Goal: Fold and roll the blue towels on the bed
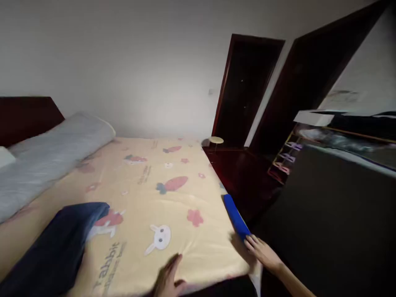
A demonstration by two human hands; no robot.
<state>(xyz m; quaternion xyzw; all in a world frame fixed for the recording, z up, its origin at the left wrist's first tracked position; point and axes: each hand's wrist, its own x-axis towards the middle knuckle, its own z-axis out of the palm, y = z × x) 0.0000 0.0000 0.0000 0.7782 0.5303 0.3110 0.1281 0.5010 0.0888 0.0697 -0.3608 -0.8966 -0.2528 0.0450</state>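
Observation:
A long, narrow blue object lies along the right edge of the bed, which has a yellow sheet printed with rabbits, carrots and flowers. The fingers of my right hand touch the near end of the blue object; whether they grip it is hidden. Near the front edge of the bed, my left hand rests on the sheet with its fingers apart and nothing in it. A dark blue cloth lies crumpled at the near left of the bed.
A grey rolled bedding piece lies along the headboard. Right of the bed stand a dark panel and a rack with shoes. A small round stool is by the dark door.

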